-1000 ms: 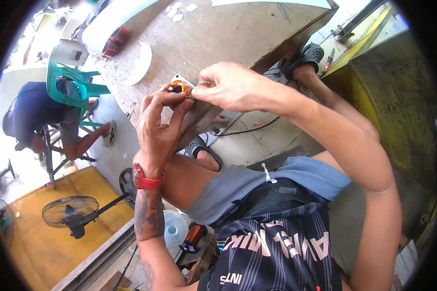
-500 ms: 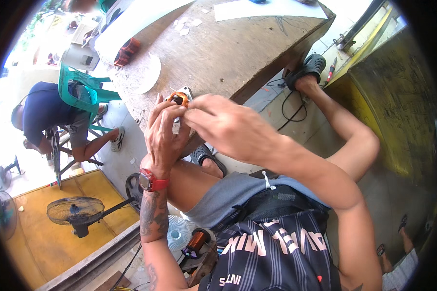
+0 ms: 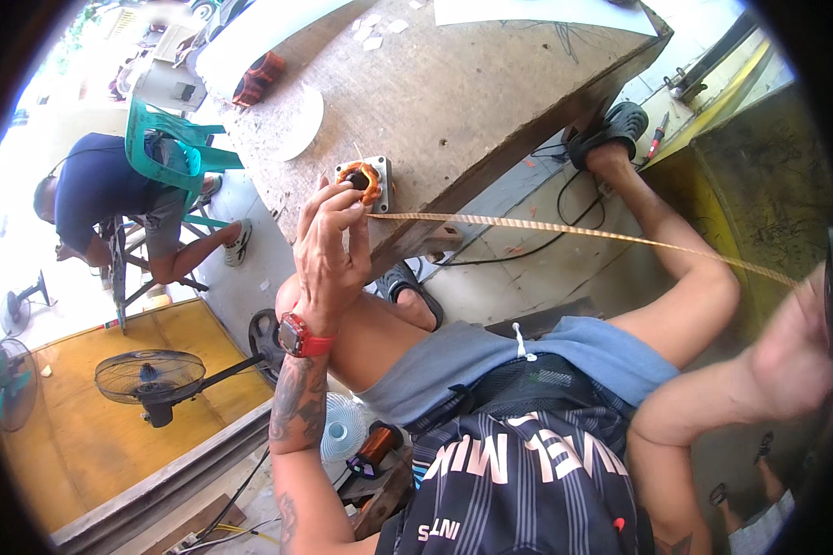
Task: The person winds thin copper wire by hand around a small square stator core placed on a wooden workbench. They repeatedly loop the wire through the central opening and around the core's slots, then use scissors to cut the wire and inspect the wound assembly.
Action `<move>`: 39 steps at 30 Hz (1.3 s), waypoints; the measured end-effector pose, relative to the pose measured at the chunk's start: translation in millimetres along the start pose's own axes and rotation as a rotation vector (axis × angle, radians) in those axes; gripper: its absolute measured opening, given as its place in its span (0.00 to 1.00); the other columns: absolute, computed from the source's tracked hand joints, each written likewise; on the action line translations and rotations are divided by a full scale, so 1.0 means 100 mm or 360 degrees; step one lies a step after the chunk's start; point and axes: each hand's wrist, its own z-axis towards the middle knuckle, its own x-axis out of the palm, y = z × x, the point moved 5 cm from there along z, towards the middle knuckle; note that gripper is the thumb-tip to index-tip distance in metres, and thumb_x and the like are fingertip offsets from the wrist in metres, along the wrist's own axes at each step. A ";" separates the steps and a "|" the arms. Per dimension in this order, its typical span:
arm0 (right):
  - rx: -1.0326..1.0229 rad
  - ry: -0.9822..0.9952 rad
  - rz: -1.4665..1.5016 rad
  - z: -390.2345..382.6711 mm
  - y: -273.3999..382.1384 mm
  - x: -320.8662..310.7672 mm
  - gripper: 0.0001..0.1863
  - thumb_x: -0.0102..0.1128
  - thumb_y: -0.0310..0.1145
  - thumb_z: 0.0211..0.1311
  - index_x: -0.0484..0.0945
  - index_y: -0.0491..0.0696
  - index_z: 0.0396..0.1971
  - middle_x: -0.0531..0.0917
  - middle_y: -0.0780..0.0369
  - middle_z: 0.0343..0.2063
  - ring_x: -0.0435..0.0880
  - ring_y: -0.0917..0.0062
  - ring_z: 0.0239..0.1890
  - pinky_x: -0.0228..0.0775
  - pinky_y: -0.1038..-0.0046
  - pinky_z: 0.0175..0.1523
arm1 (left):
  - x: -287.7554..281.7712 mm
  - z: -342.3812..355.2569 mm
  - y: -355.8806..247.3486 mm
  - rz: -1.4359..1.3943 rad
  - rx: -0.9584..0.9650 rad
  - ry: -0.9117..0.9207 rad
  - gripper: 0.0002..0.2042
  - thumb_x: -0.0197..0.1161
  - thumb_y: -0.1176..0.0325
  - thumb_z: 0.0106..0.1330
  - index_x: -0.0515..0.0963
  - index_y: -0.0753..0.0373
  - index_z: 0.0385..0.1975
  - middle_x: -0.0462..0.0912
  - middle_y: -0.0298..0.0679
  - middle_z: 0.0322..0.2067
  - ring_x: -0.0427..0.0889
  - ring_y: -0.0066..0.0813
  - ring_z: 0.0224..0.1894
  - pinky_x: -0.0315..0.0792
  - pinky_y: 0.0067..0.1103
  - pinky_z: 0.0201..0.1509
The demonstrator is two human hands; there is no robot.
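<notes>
At the near edge of the wooden table [image 3: 407, 111] sits a small motor stator [image 3: 374, 188], with orange-coated copper windings around a dark bore and grey metal corners. My left hand [image 3: 329, 242] steadies it, fingers closed against its near left side. From the stator a thin tan striped cord [image 3: 537, 226] stretches almost straight across to the right. At its other end is my right hand [image 3: 794, 356], closed on the cord near the picture's right rim, partly blurred. Where the cord meets the stator, my left fingertips partly hide it.
On the table lie a white disc [image 3: 303, 125], a dark orange-patterned roll [image 3: 259, 79], paper scraps [image 3: 372, 43] and thin wires. A copper wire spool [image 3: 376, 447] stands by my left elbow. Leftward are a fan [image 3: 150, 377] and a person [image 3: 102, 190] bent beside a green chair [image 3: 162, 139].
My right hand has swung from beside the stator far out to the right, drawing the cord into a long line. My left hand stays at the stator.
</notes>
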 end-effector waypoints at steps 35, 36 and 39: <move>0.0551 0.0478 -0.0419 -0.87 -1.48 2.35 0.14 0.67 0.33 0.71 0.76 0.42 0.47 0.86 0.55 0.35 0.88 0.64 0.40 0.81 0.64 0.46 | -0.06 0.05 -0.05 -0.0013 -0.0025 0.0108 0.14 0.69 0.85 0.60 0.80 0.63 0.44 0.87 0.46 0.48 0.85 0.49 0.57 0.80 0.38 0.61; 0.0729 0.0515 -0.0318 -0.87 -1.51 2.35 0.15 0.67 0.34 0.71 0.76 0.42 0.49 0.86 0.55 0.35 0.88 0.65 0.40 0.81 0.66 0.46 | -0.07 0.05 -0.05 -0.0053 -0.0059 0.0057 0.13 0.69 0.85 0.59 0.82 0.63 0.43 0.89 0.46 0.48 0.86 0.48 0.57 0.80 0.37 0.62; 0.1295 0.0399 0.0643 -0.86 -1.58 2.34 0.17 0.67 0.34 0.72 0.76 0.43 0.54 0.87 0.54 0.38 0.87 0.69 0.38 0.81 0.70 0.45 | -0.08 0.03 -0.03 -0.0111 -0.0086 0.0016 0.12 0.70 0.84 0.59 0.84 0.63 0.40 0.90 0.45 0.48 0.87 0.46 0.58 0.81 0.36 0.61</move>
